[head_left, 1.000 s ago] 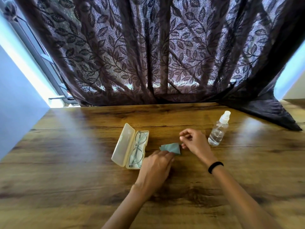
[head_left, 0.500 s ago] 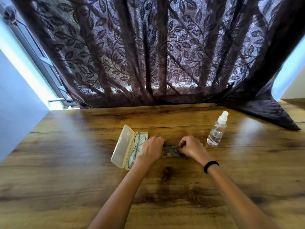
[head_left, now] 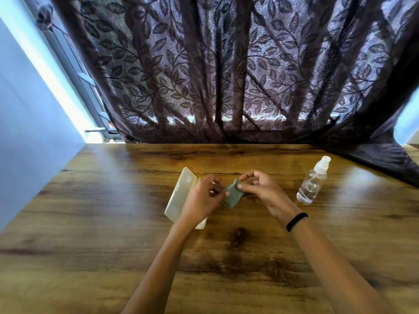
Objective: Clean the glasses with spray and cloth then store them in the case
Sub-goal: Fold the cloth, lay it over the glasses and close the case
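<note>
A small grey-green cloth (head_left: 233,196) hangs folded between both hands above the wooden table (head_left: 113,223). My left hand (head_left: 203,200) pinches its left edge and my right hand (head_left: 264,191) pinches its upper corner. The cream glasses case (head_left: 179,197) lies open just left of the hands. My left hand covers most of its tray, so the glasses inside are hidden. A clear spray bottle (head_left: 311,183) with a white nozzle stands upright to the right of my right hand.
A dark leaf-patterned curtain (head_left: 226,75) hangs along the table's far edge and drapes onto its right corner. A pale wall (head_left: 27,132) borders the table on the left. A black band circles my right wrist.
Both hands have lifted the cloth off the table and hold it between them. My left hand now covers the case's tray, where the glasses were visible before.
</note>
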`<action>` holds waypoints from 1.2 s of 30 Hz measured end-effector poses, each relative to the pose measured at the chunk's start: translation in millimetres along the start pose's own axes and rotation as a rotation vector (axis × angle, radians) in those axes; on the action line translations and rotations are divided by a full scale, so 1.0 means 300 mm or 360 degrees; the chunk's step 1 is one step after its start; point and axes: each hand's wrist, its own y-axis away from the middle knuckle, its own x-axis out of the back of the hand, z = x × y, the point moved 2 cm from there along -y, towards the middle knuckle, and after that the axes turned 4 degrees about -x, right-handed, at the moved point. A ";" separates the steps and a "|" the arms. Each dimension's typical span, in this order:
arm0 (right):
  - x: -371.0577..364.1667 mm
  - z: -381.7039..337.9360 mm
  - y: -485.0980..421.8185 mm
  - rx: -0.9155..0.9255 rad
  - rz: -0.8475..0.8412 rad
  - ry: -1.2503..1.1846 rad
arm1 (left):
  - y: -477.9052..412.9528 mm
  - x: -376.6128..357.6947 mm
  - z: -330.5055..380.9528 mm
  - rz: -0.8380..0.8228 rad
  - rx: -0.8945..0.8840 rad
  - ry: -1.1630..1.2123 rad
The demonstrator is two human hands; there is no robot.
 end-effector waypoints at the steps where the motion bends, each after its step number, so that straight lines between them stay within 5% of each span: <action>1: -0.024 -0.021 -0.010 0.0060 -0.0006 0.0004 | 0.011 0.028 -0.006 0.0047 0.0049 0.0089; 8: -0.226 -0.123 -0.069 0.0412 -0.0121 0.0365 | 0.072 0.167 -0.047 0.0405 0.0276 -0.0303; 20: -0.319 -0.083 -0.095 0.0601 0.0055 0.1050 | 0.085 0.132 -0.050 0.0346 0.0241 -0.1041; 28: -0.290 -0.075 -0.093 0.0667 0.0258 0.0972 | 0.095 0.143 0.016 0.0325 0.0230 -0.1324; 33: -0.231 -0.065 -0.074 0.0593 0.0337 0.0645 | 0.070 0.258 0.026 0.0613 0.0122 -0.1190; 36: -0.213 -0.020 -0.049 0.0408 0.0331 0.0404 | 0.014 0.299 -0.069 0.0351 0.0362 -0.0918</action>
